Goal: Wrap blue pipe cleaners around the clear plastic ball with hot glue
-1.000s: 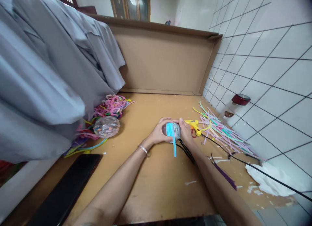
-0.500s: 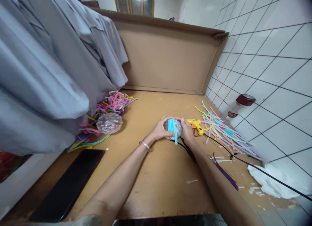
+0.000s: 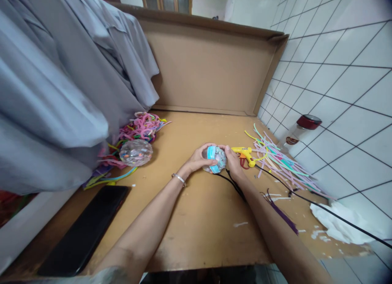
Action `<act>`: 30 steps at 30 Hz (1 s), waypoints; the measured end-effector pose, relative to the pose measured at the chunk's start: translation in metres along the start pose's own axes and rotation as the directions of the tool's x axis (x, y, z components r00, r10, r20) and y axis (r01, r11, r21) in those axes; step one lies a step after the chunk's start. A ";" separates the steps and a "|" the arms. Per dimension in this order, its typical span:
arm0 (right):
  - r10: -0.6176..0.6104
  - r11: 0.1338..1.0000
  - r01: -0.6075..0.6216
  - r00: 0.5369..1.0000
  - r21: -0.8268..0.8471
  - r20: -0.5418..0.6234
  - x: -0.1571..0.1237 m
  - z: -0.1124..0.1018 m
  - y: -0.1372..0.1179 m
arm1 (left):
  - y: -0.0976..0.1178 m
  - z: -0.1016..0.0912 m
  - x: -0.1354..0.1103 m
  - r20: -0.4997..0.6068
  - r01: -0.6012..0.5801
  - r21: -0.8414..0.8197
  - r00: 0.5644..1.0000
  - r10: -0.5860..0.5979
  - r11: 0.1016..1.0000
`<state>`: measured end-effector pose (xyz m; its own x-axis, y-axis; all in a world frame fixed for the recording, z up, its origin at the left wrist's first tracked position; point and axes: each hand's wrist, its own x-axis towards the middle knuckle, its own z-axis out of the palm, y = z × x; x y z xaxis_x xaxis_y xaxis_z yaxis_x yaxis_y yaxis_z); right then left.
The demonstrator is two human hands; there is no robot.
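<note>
A clear ball with coloured bits inside (image 3: 215,158) is held between both hands just above the wooden table (image 3: 196,218). A light blue fuzzy strip is wrapped around the ball. My left hand (image 3: 197,159) cups its left side with fingers curled over the top. My right hand (image 3: 233,161) presses against its right side, thumb on top. A thin bracelet sits on my left wrist.
A second clear ball (image 3: 135,151) lies by a heap of coloured pipe cleaners (image 3: 141,127) at left. A yellow glue gun (image 3: 244,155), loose pastel strips (image 3: 281,162), a jar (image 3: 300,131), a black cable (image 3: 321,208), white cloth (image 3: 337,225) and a dark phone (image 3: 85,231) lie around. Grey fabric (image 3: 55,80) hangs left.
The loose blue tail that hung below the ball has been wound onto it. The ball has turned between the hands, which stay in the same place.
</note>
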<state>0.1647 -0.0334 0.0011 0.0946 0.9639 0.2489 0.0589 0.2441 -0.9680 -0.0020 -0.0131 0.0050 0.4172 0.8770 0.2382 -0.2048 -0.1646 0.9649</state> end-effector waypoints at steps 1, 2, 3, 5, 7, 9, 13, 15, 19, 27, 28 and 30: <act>0.005 1.000 -0.005 1.000 0.015 -0.013 0.000 0.000 0.000 | -0.002 0.000 0.001 -0.011 0.002 -0.030 1.000 -0.003 1.000; 0.010 0.999 -0.009 1.000 0.040 -0.023 0.000 0.001 0.001 | -0.004 0.000 0.001 -0.027 0.002 -0.076 1.000 -0.004 0.997; 0.018 0.997 -0.016 1.000 0.077 -0.024 0.000 0.001 0.001 | -0.005 0.000 0.002 -0.046 -0.002 -0.134 0.999 -0.004 0.991; 0.034 0.986 -0.035 0.999 0.164 0.005 0.001 0.001 0.001 | -0.009 -0.001 0.005 -0.089 -0.020 -0.256 0.996 -0.003 0.967; 0.037 0.973 -0.046 0.998 0.227 0.046 0.001 0.002 -0.001 | -0.011 -0.001 0.007 -0.124 -0.043 -0.360 0.992 -0.002 0.932; 0.022 0.968 -0.031 0.999 0.248 0.041 0.000 0.004 -0.003 | -0.012 -0.001 0.010 -0.145 -0.063 -0.437 0.989 -0.002 0.897; -0.020 0.972 0.017 1.000 0.233 0.012 -0.006 0.009 -0.005 | -0.012 0.001 0.012 -0.152 -0.056 -0.505 0.988 -0.025 0.862; -0.033 0.980 0.027 0.999 0.197 0.023 -0.009 0.013 -0.005 | -0.012 0.002 0.011 -0.154 -0.042 -0.494 0.987 -0.040 0.868; -0.025 0.993 0.027 0.999 0.114 -0.020 -0.013 0.018 -0.004 | -0.014 0.003 0.011 -0.161 -0.037 -0.465 0.986 -0.043 0.884; -0.020 0.976 0.023 1.000 0.216 -0.016 -0.008 0.016 -0.008 | -0.009 0.004 0.014 -0.173 -0.010 -0.544 0.980 -0.100 0.839; -0.027 0.975 0.029 1.000 0.220 -0.012 -0.007 0.015 -0.007 | -0.008 0.003 0.014 -0.168 -0.005 -0.564 0.980 -0.109 0.826; -0.030 0.975 0.029 1.000 0.221 -0.001 -0.005 0.011 -0.006 | -0.007 0.002 0.015 -0.161 0.009 -0.596 0.978 -0.131 0.803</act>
<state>0.1526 -0.0380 0.0056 0.0936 0.9562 0.2774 -0.1590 0.2894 -0.9439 0.0079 0.0005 0.0023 0.2925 0.9521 0.0890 -0.6884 0.1450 0.7107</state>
